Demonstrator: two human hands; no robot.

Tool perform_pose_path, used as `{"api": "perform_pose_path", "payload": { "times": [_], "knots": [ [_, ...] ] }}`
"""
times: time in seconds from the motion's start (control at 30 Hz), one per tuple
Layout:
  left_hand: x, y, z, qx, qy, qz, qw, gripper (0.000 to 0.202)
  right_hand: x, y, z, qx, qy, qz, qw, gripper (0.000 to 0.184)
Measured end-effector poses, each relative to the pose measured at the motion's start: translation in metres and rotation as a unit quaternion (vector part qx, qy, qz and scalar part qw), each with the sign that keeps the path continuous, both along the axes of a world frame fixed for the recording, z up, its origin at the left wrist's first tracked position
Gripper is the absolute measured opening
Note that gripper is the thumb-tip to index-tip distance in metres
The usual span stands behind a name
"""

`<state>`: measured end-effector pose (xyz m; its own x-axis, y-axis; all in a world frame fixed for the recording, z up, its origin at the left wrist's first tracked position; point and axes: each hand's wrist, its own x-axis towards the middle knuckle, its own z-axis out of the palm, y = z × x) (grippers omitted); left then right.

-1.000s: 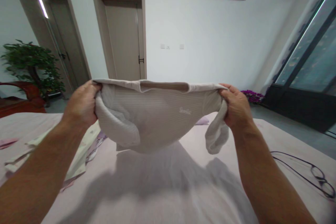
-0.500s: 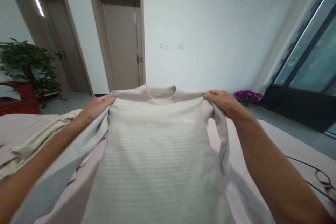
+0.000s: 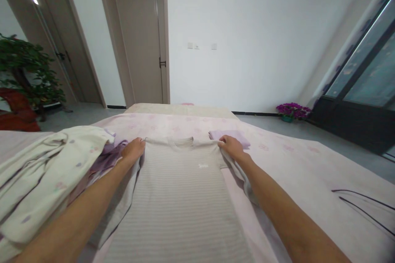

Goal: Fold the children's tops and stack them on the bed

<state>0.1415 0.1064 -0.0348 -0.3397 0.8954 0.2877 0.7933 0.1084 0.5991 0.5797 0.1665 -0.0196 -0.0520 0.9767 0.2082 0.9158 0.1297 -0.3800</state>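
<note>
A light grey, finely striped long-sleeved shirt (image 3: 182,197) is stretched out before me, its collar at the far end and a small white mark on the chest. My left hand (image 3: 134,150) pinches its left shoulder, and my right hand (image 3: 231,146) pinches the right one. The sleeves hang down beside the body of the shirt, partly behind my forearms. Just beyond my right hand lies a folded lilac cloth (image 3: 240,137) on the pink patterned bedspread (image 3: 284,164). The shirt's lower edge is out of view.
Cream clothes with small prints (image 3: 58,164) are heaped at the left, with purple fabric (image 3: 109,154) beside them. Thin dark glasses temples (image 3: 364,195) show at the right edge. Purple flowers (image 3: 293,110) stand on the floor by the wall; a leafy plant (image 3: 24,65) is at far left.
Both hands have lowered the shirt from a raised position toward the bed, still gripping its shoulders. The folded lilac cloth and far end of the bed have come into view.
</note>
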Motion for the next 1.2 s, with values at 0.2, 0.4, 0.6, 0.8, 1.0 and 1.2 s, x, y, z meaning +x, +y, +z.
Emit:
{"api": "perform_pose_path", "payload": {
  "times": [0.2, 0.4, 0.6, 0.8, 1.0, 1.2],
  "knots": [
    [0.044, -0.019, -0.01, -0.006, 0.146, -0.067, 0.987, 0.037, 0.038, -0.008, -0.005, -0.019, 0.013, -0.05, 0.999, 0.034],
    [0.089, -0.028, -0.036, -0.038, 0.262, -0.191, 0.945, 0.041, 0.105, -0.049, -0.009, -0.244, 0.137, -0.045, 0.959, 0.046],
    [0.097, -0.027, -0.059, -0.069, 0.288, -0.154, 0.943, 0.05, 0.109, -0.098, -0.011, -0.21, 0.091, 0.058, 0.972, 0.029],
    [0.092, -0.026, -0.063, -0.056, 0.296, -0.163, 0.939, 0.052, 0.128, -0.101, 0.002, -0.184, 0.192, 0.015, 0.964, 0.028],
    [0.096, -0.027, -0.064, -0.044, 0.31, -0.15, 0.938, 0.05, 0.158, -0.057, 0.009, -0.082, -0.152, -0.151, 0.973, 0.026],
    [0.096, -0.027, -0.063, -0.032, 0.302, -0.151, 0.941, 0.05, 0.08, -0.013, 0.005, 0.05, -0.275, 0.034, 0.96, 0.047]
  ]
}}
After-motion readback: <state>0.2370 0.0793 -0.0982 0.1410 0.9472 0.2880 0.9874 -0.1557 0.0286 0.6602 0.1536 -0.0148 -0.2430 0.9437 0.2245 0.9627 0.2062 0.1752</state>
